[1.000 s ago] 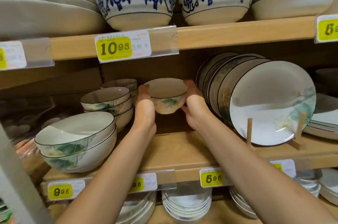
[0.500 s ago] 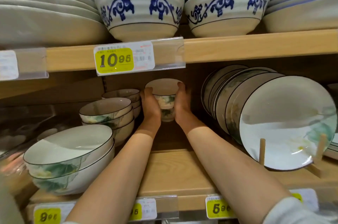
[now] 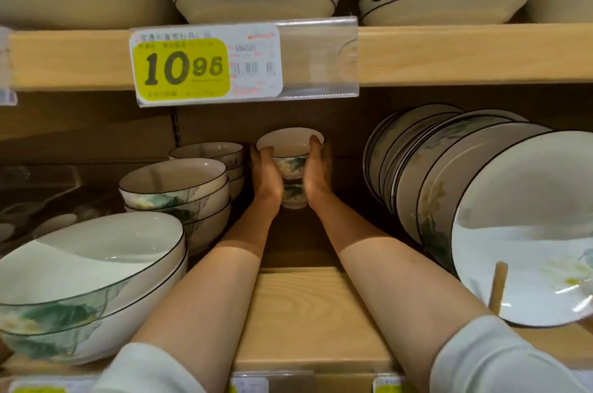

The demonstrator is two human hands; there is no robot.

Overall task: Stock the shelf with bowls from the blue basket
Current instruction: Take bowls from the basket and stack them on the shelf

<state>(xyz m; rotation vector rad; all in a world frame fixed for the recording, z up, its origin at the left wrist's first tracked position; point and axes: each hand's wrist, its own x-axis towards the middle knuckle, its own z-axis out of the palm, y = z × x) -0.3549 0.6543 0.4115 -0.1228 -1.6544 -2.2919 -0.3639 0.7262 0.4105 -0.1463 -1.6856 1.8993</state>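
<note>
Lower centre: bare shelf board [image 3: 308, 312] between two forearms. Centre, at the back: left hand [image 3: 266, 177] and right hand [image 3: 316, 174] curled round a small bowl stack [image 3: 290, 164], thumbs over the top rim. Apparently almost placed, not yet released; blue basket unseen, remainder unknown.

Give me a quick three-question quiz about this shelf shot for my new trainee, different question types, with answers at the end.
1. True or false: the left hand and right hand both grip the small bowl.
2. The upright plates stand where? A: left of the hands. B: right of the hands. C: under the small bowl.
3. Fill in: the yellow price tag reads ____.
Key: 1 true; 2 B; 3 10.95.
</note>
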